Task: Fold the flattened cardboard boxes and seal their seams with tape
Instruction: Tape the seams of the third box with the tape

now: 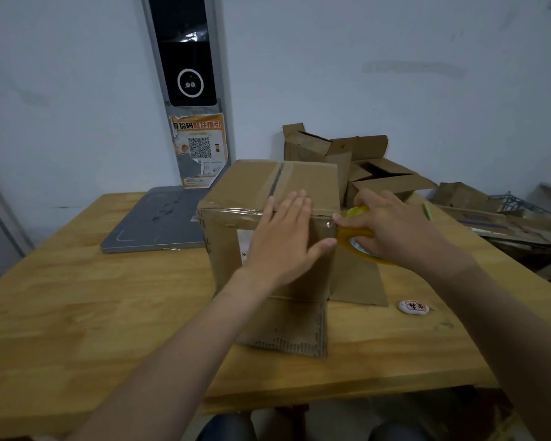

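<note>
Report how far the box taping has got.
Done: the box stands folded, tape over its top seam. In hand: left hand presses its front while right hand draws the tape roll around the corner. Left: open boxes behind look unsealed.

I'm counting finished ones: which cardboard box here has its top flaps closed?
The box under both hands at the table's middle; its top flaps are shut and taped. The boxes behind it gape open.

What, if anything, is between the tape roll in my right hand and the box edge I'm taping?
Nothing visible. The right hand holds the tape roll right at the cardboard box near its top right corner, and the left hand lies flat on the box face beside it, not across the tape's path.
</note>
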`<state>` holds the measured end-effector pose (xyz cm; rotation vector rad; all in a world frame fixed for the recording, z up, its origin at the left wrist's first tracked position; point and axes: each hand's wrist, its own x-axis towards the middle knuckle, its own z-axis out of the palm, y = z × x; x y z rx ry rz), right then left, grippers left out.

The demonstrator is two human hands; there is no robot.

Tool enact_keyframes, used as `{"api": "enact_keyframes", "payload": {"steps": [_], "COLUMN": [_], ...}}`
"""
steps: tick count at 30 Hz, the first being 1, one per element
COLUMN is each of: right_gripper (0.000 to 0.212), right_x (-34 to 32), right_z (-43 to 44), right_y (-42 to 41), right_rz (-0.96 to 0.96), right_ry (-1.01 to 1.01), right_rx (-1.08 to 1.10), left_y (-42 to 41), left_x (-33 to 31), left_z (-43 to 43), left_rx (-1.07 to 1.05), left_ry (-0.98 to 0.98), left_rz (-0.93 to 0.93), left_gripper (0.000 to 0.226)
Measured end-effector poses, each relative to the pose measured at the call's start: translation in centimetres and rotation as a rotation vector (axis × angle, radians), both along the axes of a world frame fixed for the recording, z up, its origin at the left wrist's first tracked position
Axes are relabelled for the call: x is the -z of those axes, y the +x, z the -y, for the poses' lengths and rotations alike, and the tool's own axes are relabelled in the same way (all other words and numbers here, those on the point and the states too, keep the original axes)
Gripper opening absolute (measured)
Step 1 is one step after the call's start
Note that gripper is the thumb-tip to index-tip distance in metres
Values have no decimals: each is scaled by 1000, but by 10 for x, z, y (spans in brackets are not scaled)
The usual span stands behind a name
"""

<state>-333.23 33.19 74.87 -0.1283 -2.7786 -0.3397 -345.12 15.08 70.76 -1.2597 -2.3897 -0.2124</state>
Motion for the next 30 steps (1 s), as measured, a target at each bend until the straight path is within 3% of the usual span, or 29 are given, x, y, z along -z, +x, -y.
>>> {"api": "enact_keyframes", "payload": {"steps": [5,10,15,21,24,30], "right_gripper": [64,79,70,71,70,71], "right_x": [6,22,31,26,25,24], "right_z": [-11,-36,-47,-52,-52,-50], "right_y": [5,17,22,26,27,28], "right_rz": [-71,-231,-269,-215,-214,-186], "right_ry": [-95,-557,-593,-574,-560,-593], "right_rx": [-55,-177,-164,-127,-132,-132], "left_y": [3,2,1,4,-4,-13], "left_x": [17,19,20,16,28,36], "left_z": [-27,-32,-38,-58,-60,-49], "left_rx": [59,11,-20,-55,-27,27], "left_ry": [183,213,246,506,548,477], "left_rz": [-115,-129,-133,12,-87,-197], "left_gripper": [64,56,51,45,35,38]}}
